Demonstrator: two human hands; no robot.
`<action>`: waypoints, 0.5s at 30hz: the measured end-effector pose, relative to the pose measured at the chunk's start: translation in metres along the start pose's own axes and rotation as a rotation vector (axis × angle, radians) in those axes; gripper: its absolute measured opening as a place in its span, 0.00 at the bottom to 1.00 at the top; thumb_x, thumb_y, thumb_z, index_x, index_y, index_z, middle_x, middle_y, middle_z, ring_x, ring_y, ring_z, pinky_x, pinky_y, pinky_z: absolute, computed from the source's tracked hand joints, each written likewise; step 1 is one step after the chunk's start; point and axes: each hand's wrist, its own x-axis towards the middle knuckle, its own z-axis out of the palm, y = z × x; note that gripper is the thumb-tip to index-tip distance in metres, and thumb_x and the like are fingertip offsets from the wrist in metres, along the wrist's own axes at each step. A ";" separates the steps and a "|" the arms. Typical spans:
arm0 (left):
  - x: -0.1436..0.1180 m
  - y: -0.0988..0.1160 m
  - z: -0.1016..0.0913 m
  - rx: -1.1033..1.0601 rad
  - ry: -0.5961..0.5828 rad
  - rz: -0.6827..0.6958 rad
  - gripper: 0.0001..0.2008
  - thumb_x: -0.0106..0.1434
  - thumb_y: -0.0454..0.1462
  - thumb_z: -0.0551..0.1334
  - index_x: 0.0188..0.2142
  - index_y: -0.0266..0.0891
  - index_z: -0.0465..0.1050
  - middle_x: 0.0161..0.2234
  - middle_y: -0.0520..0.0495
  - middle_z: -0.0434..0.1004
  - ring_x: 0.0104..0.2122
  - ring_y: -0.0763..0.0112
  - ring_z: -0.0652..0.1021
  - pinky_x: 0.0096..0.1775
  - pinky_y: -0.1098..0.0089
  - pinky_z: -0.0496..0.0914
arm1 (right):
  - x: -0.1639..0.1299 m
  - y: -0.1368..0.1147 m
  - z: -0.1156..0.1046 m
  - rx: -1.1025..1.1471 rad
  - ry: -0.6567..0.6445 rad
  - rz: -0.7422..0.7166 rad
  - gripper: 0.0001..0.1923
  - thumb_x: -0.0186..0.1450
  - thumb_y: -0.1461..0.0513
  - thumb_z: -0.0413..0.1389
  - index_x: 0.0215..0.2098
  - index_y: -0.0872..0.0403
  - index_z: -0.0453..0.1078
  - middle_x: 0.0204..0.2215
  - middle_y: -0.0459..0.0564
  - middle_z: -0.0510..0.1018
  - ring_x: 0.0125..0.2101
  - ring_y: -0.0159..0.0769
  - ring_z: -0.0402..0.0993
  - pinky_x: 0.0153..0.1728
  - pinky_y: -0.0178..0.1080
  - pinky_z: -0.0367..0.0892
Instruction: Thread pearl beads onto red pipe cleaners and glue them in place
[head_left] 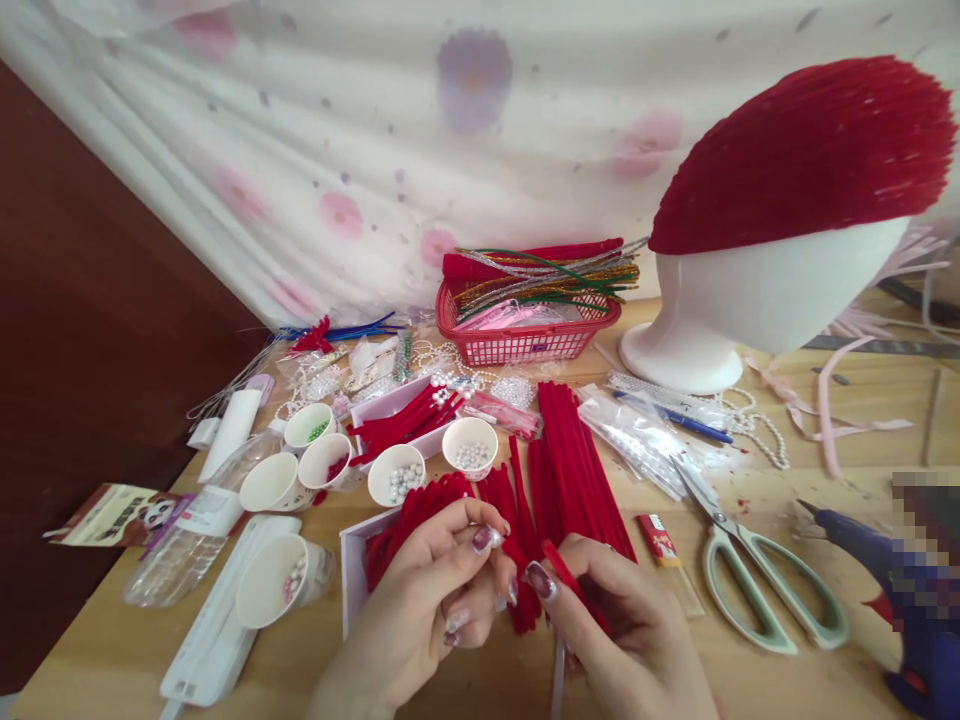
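Both forearms are cut off by the lower edge, and a pixelated block hides part of the blue glue gun [892,590] at far right. The left hand [431,590] and right hand [615,625] meet near the front of the wooden table [97,650], their fingertips pinched on a short red pipe cleaner [561,570]; whatever else sits between the fingers is too small to make out. Just behind the hands lies a heap of red pipe cleaners [570,470], partly covered by them, with a white box [349,570] of more red pieces to the left. Paper cups of pearls [470,447] stand beyond, scissors [757,570] lie to the right, and a red basket [525,335] of coloured stems sits near the flowered curtain. A white foam head [750,300] wearing a red cap fills the upper right.
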 end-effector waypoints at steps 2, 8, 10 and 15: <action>0.002 0.001 -0.001 -0.005 0.002 -0.010 0.14 0.58 0.43 0.76 0.34 0.37 0.76 0.22 0.55 0.74 0.14 0.89 0.54 0.17 0.84 0.51 | 0.001 -0.001 0.000 0.004 0.016 -0.003 0.18 0.67 0.51 0.62 0.24 0.52 0.72 0.21 0.42 0.69 0.24 0.33 0.60 0.27 0.37 0.54; 0.003 0.001 -0.003 0.019 0.014 -0.011 0.14 0.58 0.44 0.76 0.34 0.38 0.76 0.21 0.57 0.71 0.14 0.89 0.52 0.17 0.83 0.50 | 0.003 -0.006 0.001 0.015 0.028 -0.010 0.17 0.67 0.54 0.60 0.23 0.52 0.70 0.20 0.41 0.68 0.23 0.31 0.58 0.27 0.37 0.54; 0.003 0.002 -0.003 0.033 0.017 -0.001 0.14 0.57 0.44 0.76 0.34 0.38 0.77 0.21 0.58 0.70 0.14 0.90 0.53 0.18 0.83 0.50 | 0.003 -0.006 0.001 -0.010 0.022 -0.019 0.17 0.68 0.54 0.60 0.23 0.52 0.70 0.21 0.41 0.68 0.23 0.32 0.59 0.27 0.37 0.54; 0.002 0.005 -0.001 0.066 0.035 -0.010 0.14 0.57 0.43 0.76 0.34 0.39 0.77 0.21 0.58 0.70 0.15 0.89 0.55 0.19 0.83 0.50 | 0.005 -0.003 -0.001 -0.078 0.002 -0.034 0.16 0.68 0.56 0.58 0.24 0.52 0.70 0.21 0.41 0.68 0.24 0.31 0.59 0.26 0.35 0.55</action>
